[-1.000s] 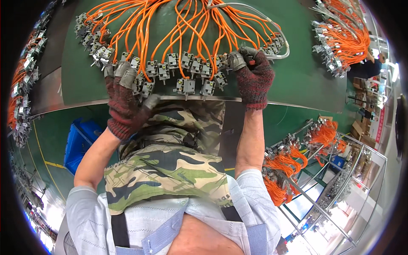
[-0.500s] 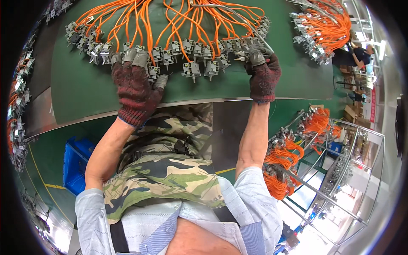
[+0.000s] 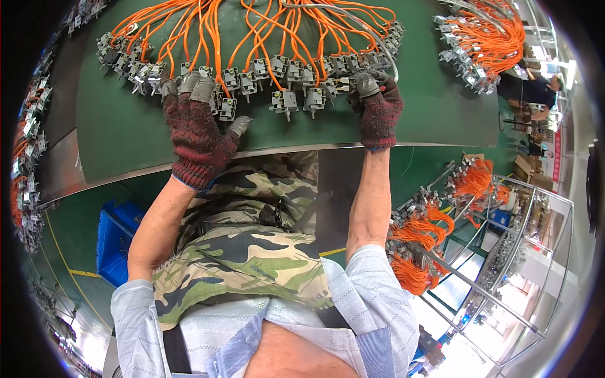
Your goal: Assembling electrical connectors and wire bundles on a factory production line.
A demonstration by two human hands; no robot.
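Both hands had slid apart along the switches (image 3: 283, 85) at upper centre, left hand (image 3: 198, 129) flat with fingers together, right hand (image 3: 378, 107) curled over one end, apparently straightening the row before further nudging.

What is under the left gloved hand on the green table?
The left hand lies flat on the green table, fingertips over grey connectors on orange wires. Whatever sits under the palm is covered by the glove.
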